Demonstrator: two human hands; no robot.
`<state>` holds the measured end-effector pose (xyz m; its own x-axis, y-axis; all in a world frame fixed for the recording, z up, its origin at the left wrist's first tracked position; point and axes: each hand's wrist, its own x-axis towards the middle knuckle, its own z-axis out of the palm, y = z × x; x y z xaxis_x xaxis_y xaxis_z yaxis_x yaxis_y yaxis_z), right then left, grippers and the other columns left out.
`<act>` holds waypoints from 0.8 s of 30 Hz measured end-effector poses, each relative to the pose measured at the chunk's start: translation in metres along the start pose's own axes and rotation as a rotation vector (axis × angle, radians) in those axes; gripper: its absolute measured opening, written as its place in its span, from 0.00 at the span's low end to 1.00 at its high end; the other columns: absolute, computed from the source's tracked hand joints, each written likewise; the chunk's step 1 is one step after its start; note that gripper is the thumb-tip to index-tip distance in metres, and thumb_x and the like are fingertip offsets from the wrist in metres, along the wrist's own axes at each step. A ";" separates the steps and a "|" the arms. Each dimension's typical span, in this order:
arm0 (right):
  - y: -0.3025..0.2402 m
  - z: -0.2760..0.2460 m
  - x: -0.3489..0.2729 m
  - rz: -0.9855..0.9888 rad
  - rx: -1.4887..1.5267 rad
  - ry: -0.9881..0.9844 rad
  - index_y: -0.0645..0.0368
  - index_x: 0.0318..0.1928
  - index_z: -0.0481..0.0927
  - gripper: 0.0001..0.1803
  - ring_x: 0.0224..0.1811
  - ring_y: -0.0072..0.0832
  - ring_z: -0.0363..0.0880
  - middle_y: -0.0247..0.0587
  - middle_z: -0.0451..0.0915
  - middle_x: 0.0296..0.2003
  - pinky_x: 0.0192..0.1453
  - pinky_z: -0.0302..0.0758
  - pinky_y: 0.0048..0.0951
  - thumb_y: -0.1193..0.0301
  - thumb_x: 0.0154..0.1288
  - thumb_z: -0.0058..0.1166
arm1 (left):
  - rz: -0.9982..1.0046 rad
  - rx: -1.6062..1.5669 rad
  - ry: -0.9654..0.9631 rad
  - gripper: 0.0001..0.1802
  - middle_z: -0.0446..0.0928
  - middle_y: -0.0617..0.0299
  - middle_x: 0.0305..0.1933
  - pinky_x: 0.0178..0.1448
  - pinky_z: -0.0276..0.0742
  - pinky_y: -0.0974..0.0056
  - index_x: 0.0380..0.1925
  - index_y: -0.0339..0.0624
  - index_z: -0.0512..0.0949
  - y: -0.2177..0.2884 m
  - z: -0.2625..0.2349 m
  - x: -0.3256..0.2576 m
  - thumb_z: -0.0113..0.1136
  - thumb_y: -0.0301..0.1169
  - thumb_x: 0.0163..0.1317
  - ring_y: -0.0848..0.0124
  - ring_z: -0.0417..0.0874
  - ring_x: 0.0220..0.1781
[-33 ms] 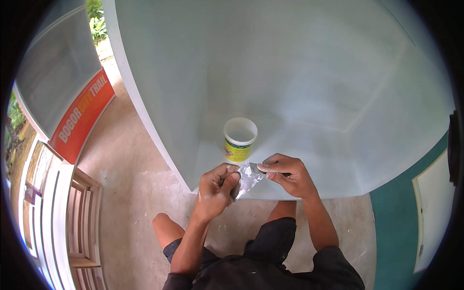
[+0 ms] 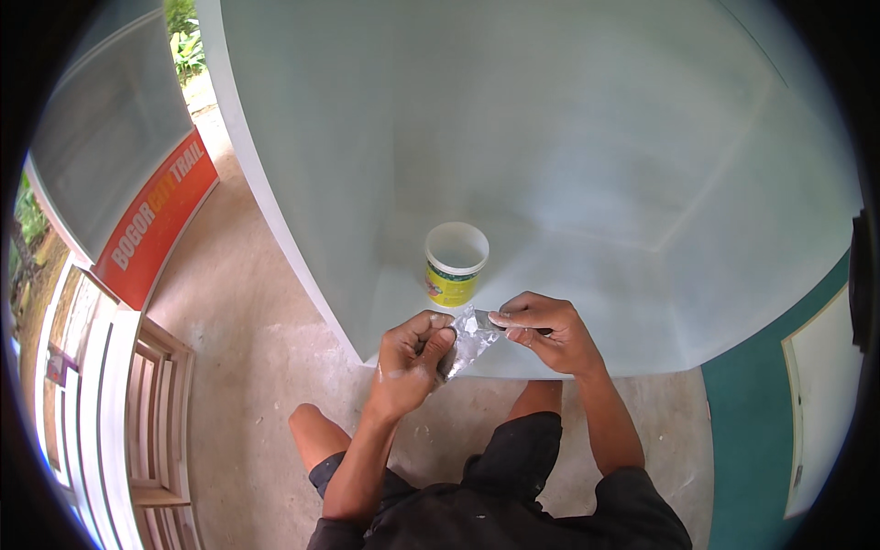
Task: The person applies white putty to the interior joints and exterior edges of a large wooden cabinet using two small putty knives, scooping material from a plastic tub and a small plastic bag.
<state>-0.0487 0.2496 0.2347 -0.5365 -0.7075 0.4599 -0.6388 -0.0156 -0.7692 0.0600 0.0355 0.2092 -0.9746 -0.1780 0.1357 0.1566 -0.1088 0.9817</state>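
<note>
My left hand (image 2: 412,359) is closed on a crumpled silvery, see-through packet (image 2: 472,344), pinched between thumb and fingers. On the packet's right side, my right hand (image 2: 550,332) grips a small flat dark tool (image 2: 495,318) that looks like a scraper; its tip meets the packet, and the fingers cover most of it. Whitish smears mark the fingers of both hands. Just beyond them a white plastic tub (image 2: 456,247) with a yellow and green label stands upright and open, its inside pale.
A pale grey-green panelled recess (image 2: 550,156) surrounds the tub, with a white edge (image 2: 275,220) on its left. A red sign board (image 2: 160,220) and wooden slatted frames (image 2: 160,412) stand farther left. Concrete floor (image 2: 257,458) lies below; a teal wall (image 2: 752,412) is at right.
</note>
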 end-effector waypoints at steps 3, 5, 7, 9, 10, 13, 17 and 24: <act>-0.001 -0.010 -0.001 0.042 -0.315 -0.050 0.58 0.51 0.87 0.12 0.39 0.28 0.83 0.40 0.86 0.38 0.44 0.78 0.27 0.78 0.69 0.59 | -0.006 -0.030 0.026 0.07 0.77 0.68 0.27 0.27 0.65 0.73 0.43 0.33 0.80 -0.007 -0.001 -0.003 0.56 0.25 0.74 0.83 0.69 0.23; -0.002 -0.010 -0.004 0.138 -0.376 0.028 0.60 0.48 0.86 0.09 0.34 0.26 0.82 0.38 0.86 0.35 0.40 0.77 0.26 0.77 0.70 0.58 | -0.010 -0.075 0.104 0.07 0.78 0.67 0.27 0.27 0.66 0.73 0.43 0.32 0.80 0.001 0.001 -0.009 0.56 0.25 0.74 0.83 0.69 0.24; -0.010 -0.009 -0.010 0.294 -0.235 0.202 0.63 0.44 0.85 0.07 0.28 0.23 0.79 0.37 0.86 0.31 0.35 0.76 0.26 0.75 0.71 0.57 | 0.020 -0.045 0.194 0.07 0.80 0.66 0.28 0.29 0.68 0.74 0.43 0.32 0.80 0.008 0.005 -0.010 0.56 0.25 0.74 0.83 0.72 0.26; -0.031 -0.009 -0.013 0.367 0.002 0.315 0.64 0.43 0.85 0.07 0.23 0.18 0.75 0.36 0.85 0.27 0.29 0.72 0.23 0.74 0.72 0.56 | 0.063 0.057 0.291 0.07 0.82 0.64 0.30 0.33 0.71 0.75 0.43 0.32 0.80 0.009 0.011 -0.011 0.57 0.25 0.73 0.82 0.75 0.29; -0.039 -0.006 -0.014 0.404 0.132 0.373 0.65 0.43 0.84 0.07 0.20 0.16 0.72 0.36 0.85 0.26 0.26 0.70 0.21 0.74 0.73 0.56 | 0.091 0.110 0.314 0.07 0.82 0.64 0.30 0.34 0.71 0.75 0.43 0.32 0.80 0.009 0.015 -0.011 0.58 0.25 0.73 0.82 0.76 0.30; -0.038 0.009 -0.014 0.365 0.100 0.307 0.67 0.39 0.84 0.10 0.17 0.12 0.69 0.37 0.83 0.23 0.21 0.65 0.18 0.72 0.73 0.58 | 0.170 0.247 0.346 0.07 0.83 0.63 0.31 0.39 0.72 0.74 0.44 0.31 0.80 0.008 0.019 -0.012 0.59 0.25 0.72 0.82 0.76 0.32; -0.037 0.012 -0.010 0.425 0.109 0.291 0.67 0.35 0.84 0.10 0.17 0.13 0.70 0.38 0.83 0.22 0.21 0.66 0.18 0.72 0.72 0.60 | 0.171 0.307 0.335 0.07 0.83 0.64 0.30 0.39 0.72 0.73 0.43 0.31 0.81 0.012 0.022 -0.015 0.59 0.25 0.72 0.81 0.76 0.32; -0.031 0.007 0.001 0.450 -0.057 0.169 0.66 0.33 0.85 0.11 0.20 0.12 0.71 0.33 0.82 0.20 0.25 0.66 0.20 0.70 0.70 0.63 | 0.221 0.457 0.292 0.04 0.79 0.51 0.23 0.30 0.73 0.66 0.40 0.34 0.81 0.012 0.015 -0.017 0.60 0.21 0.67 0.68 0.79 0.21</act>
<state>-0.0254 0.2448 0.2563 -0.8458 -0.5103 0.1559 -0.3489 0.3079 -0.8851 0.0758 0.0521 0.2203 -0.8321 -0.4176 0.3649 0.2032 0.3827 0.9013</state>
